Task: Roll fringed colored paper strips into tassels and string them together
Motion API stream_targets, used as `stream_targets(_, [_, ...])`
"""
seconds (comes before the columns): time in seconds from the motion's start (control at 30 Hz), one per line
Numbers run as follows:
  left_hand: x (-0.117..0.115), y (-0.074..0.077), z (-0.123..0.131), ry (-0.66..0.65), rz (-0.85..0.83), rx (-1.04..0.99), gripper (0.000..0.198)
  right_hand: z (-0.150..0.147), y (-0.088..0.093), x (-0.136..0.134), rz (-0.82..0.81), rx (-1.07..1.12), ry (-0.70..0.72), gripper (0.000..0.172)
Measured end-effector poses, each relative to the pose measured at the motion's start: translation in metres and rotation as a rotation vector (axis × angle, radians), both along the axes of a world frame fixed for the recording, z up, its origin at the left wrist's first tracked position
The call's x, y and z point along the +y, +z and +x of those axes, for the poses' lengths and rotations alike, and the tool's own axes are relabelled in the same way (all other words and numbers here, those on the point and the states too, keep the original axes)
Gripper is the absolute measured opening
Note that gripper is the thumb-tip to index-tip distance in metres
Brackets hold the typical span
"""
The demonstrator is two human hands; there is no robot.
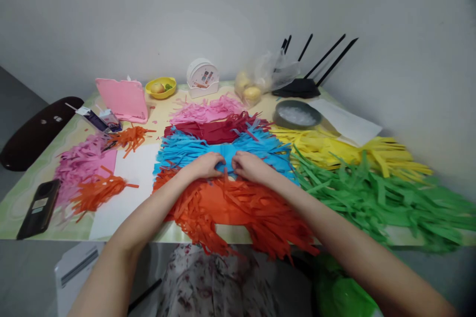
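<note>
blue fringed sheet (226,149), smooth-centred with shaggy strip ends, lies between crimson fringe (213,132) and orange fringe (228,205). left hand (210,165) and right hand (250,166) curl at its lower middle; whether they pinch it, i cannot tell.

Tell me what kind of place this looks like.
Probably a room in a home, with a table used for crafting: fringed orange paper lies in front of the person, a yellow bowl holds what looks like fruit, and a black router-like device stands near the wall.
</note>
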State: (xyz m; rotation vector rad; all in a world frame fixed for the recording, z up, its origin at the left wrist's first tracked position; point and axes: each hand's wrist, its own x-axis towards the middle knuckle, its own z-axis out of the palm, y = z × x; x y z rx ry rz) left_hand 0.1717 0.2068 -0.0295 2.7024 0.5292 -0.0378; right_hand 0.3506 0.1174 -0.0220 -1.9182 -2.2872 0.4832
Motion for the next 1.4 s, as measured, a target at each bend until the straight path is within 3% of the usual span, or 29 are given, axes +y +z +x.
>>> stream_targets(0.17, [0.007, 0.002, 0.000, 0.030, -0.076, 0.013, 0.036, 0.004, 0.000, 0.009, -0.127, 0.146, -0.067, 0.002])
stream_targets(0.33, [0.013, 0.009, -0.004, 0.052, -0.149, 0.015, 0.033, 0.009, 0.007, 0.016, -0.257, 0.281, -0.077, 0.010])
stream_targets(0.5, [0.009, 0.014, -0.005, 0.065, -0.139, 0.002, 0.024, 0.010, 0.013, 0.020, -0.286, 0.319, -0.084, 0.014])
stream_targets(0.7, [0.000, 0.009, 0.000, 0.166, -0.031, -0.041, 0.016, 0.007, 0.027, 0.011, -0.139, 0.236, -0.115, 0.012])
stream_targets(0.83, [-0.001, 0.010, 0.003, 0.248, 0.003, -0.067, 0.011, -0.020, 0.036, -0.013, 0.047, 0.147, -0.135, 0.024])
stream_targets(1.03, [-0.006, 0.019, 0.001, 0.401, 0.062, -0.090, 0.016, -0.070, 0.013, -0.034, 0.112, 0.052, -0.041, 0.026])
stream_targets(1.13, [-0.008, 0.018, -0.002, 0.446, 0.066, -0.071, 0.015, -0.066, 0.008, -0.031, 0.139, -0.011, -0.072, 0.022])
stream_targets(1.27, [-0.010, 0.015, -0.002, 0.475, 0.063, -0.054, 0.013, -0.038, 0.015, -0.023, 0.220, -0.099, -0.154, 0.028])
stream_targets(1.4, [-0.015, 0.015, -0.002, 0.486, 0.083, -0.046, 0.012, -0.024, 0.022, -0.013, 0.252, -0.183, -0.126, 0.025])
